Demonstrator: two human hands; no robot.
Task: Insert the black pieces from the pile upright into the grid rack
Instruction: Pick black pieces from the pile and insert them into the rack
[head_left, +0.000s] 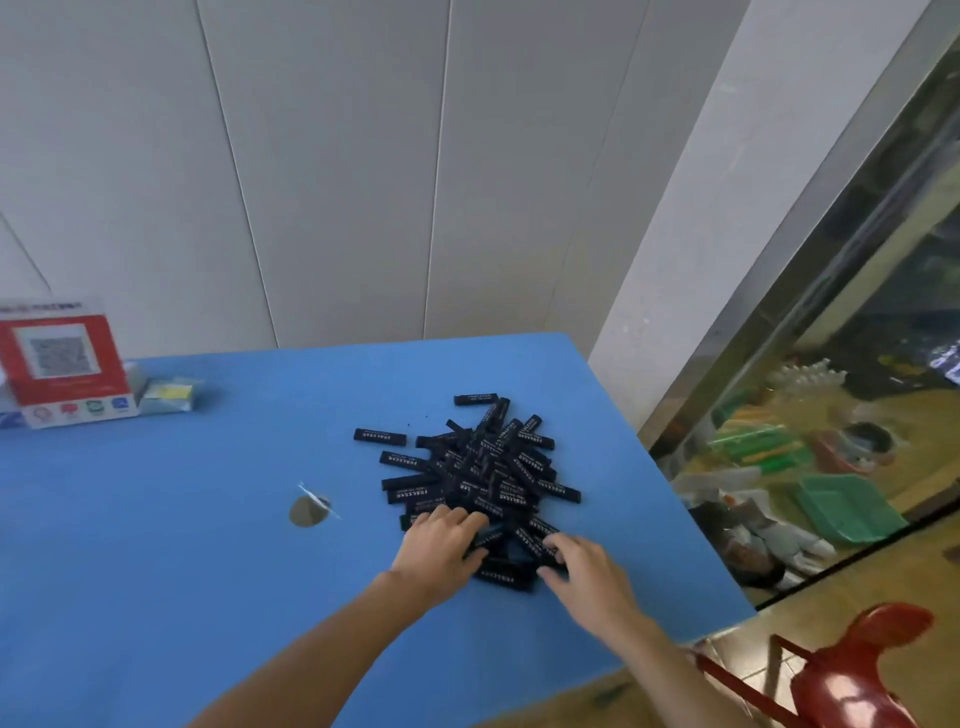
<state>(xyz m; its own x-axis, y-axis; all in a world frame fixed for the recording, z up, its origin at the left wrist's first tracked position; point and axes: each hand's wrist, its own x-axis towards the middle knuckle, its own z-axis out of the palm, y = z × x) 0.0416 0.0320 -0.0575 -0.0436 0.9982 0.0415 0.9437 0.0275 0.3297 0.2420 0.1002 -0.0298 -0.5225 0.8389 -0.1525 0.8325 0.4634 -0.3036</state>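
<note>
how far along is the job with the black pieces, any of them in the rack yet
Nothing looks done: no grid rack is in view, and the black pieces lie in a pile on the blue table. In hand: the left hand and right hand are both at the pile's near edge, fingers curled on pieces. Left: seemingly the whole pile.

Left of the pile of black pieces (478, 467) my blue table (171, 519) lies open, broken only by a round hole (307, 511). A red sign (65, 364) and small packets (169, 396) crowd the far left corner. A wall (337, 166) closes the back edge.
</note>
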